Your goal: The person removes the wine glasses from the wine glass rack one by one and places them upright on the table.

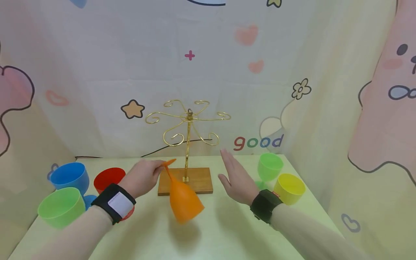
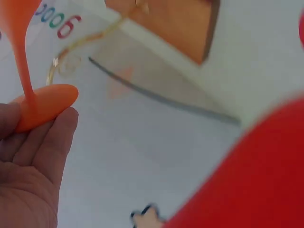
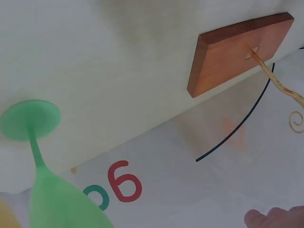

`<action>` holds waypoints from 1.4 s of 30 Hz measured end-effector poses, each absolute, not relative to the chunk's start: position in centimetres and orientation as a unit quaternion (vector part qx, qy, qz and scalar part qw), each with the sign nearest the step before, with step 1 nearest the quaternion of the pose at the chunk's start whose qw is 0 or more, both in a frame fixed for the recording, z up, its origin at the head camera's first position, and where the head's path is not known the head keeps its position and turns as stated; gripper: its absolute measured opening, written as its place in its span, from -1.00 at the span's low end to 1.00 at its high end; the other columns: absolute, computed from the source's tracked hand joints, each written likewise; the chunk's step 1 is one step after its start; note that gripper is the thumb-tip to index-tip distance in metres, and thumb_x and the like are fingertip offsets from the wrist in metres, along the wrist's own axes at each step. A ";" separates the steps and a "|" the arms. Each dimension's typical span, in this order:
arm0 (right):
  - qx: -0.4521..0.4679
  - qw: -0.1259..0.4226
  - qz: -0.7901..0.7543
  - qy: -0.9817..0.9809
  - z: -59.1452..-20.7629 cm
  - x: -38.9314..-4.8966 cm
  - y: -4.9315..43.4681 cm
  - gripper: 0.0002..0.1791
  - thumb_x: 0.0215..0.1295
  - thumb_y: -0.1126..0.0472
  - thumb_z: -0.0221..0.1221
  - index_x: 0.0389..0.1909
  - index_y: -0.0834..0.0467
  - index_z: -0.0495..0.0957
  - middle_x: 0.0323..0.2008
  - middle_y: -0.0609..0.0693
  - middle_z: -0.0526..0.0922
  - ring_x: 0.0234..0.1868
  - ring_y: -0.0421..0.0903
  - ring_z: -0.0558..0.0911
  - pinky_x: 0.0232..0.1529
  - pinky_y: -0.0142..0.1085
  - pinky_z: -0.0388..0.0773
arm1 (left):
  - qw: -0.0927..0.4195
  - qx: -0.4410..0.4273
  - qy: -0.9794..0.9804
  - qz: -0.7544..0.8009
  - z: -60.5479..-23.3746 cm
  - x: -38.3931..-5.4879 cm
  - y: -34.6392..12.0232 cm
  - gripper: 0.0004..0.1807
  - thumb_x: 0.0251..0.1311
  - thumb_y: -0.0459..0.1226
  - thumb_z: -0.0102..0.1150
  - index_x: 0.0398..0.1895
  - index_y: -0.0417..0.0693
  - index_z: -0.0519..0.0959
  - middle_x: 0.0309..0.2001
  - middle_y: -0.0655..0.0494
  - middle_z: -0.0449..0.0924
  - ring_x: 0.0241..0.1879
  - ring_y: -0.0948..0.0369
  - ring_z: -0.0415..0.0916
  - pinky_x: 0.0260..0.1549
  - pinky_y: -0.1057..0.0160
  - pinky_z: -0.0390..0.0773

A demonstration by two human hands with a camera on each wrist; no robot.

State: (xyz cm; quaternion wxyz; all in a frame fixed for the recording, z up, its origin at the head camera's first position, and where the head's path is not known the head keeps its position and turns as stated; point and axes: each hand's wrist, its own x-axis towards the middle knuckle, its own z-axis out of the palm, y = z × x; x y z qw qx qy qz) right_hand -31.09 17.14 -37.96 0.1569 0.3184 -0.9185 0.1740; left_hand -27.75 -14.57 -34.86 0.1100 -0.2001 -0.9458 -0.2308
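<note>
My left hand [image 1: 144, 177] pinches an orange plastic wine glass [image 1: 184, 202] by its foot, and the bowl hangs tilted, mouth down, over the table. In the left wrist view the thumb and fingers grip the edge of the orange foot [image 2: 50, 105]. Just behind the glass stands a gold wire rack [image 1: 187, 144] with several curled arms on a wooden base [image 1: 201, 180]; nothing hangs on its arms. My right hand [image 1: 236, 180], fingers straight, holds nothing and hovers between the rack and a green goblet [image 1: 270, 167].
Beside the green goblet stands a yellow cup [image 1: 289, 189] at the right. Over at the left are a blue cup [image 1: 70, 177], a red cup [image 1: 108, 177] and a light green cup [image 1: 61, 207], close to the left forearm. A printed curtain [image 1: 208, 79] hangs behind the table.
</note>
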 end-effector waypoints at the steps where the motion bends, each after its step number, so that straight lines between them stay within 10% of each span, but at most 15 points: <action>1: 0.318 0.155 0.175 -0.919 -38.2 -30.9 17.3 -0.17 0.40 0.11 -0.01 0.52 0.16 -0.26 0.51 0.15 -0.07 0.44 0.00 -0.01 0.41 0.10 0.11 | 0.095 -0.187 -0.944 -0.255 -35.6 -27.4 -14.1 -0.70 0.28 -0.33 0.12 0.04 -0.25 0.58 -0.27 -0.09 0.68 -0.56 0.18 0.40 -0.46 0.22 0.67; 11: 0.353 0.141 0.182 -0.907 -38.7 -29.2 17.9 -0.28 0.45 0.08 -0.10 0.52 0.05 -0.18 0.48 0.07 0.09 0.43 -0.08 0.06 0.40 0.08 0.14 | -0.067 -0.048 -0.868 -0.490 -44.7 -26.1 -11.3 -0.80 0.29 -0.35 0.09 -0.09 -0.22 0.61 -0.22 -0.04 0.68 -0.37 0.18 0.54 -0.19 0.09 0.70; 22: 0.520 0.188 0.168 -0.816 -37.4 -27.0 16.2 -0.33 0.39 0.05 -0.10 0.47 0.15 0.05 0.45 0.06 0.17 0.42 -0.02 0.09 0.38 0.11 0.17 | -0.244 0.020 -0.746 -0.620 -49.8 -25.3 -10.1 -0.64 0.37 -0.21 0.01 0.05 -0.31 0.56 -0.35 0.09 0.62 -0.37 0.20 0.53 -0.35 0.35 0.61; 35: 0.542 0.181 0.122 -0.812 -37.8 -26.6 14.9 -0.44 0.39 -0.06 -0.03 0.33 0.09 0.32 0.28 -0.02 0.47 0.36 -0.13 0.21 0.37 -0.02 0.27 | -0.261 0.030 -0.721 -0.641 -49.2 -25.3 -9.4 -0.49 0.32 -0.17 0.06 0.17 -0.41 0.44 -0.21 -0.02 0.68 -0.34 0.15 0.58 -0.17 0.22 0.70; 42: 0.537 0.158 0.138 -0.817 -37.9 -26.7 14.7 -0.78 0.38 0.05 0.05 -0.25 0.08 0.61 -0.20 -0.08 0.69 0.08 -0.15 0.48 0.15 -0.20 0.54 | -0.265 0.034 -0.714 -0.647 -48.8 -24.9 -9.2 -0.49 0.32 -0.18 0.06 0.18 -0.41 0.44 -0.23 0.00 0.67 -0.36 0.16 0.58 -0.21 0.25 0.71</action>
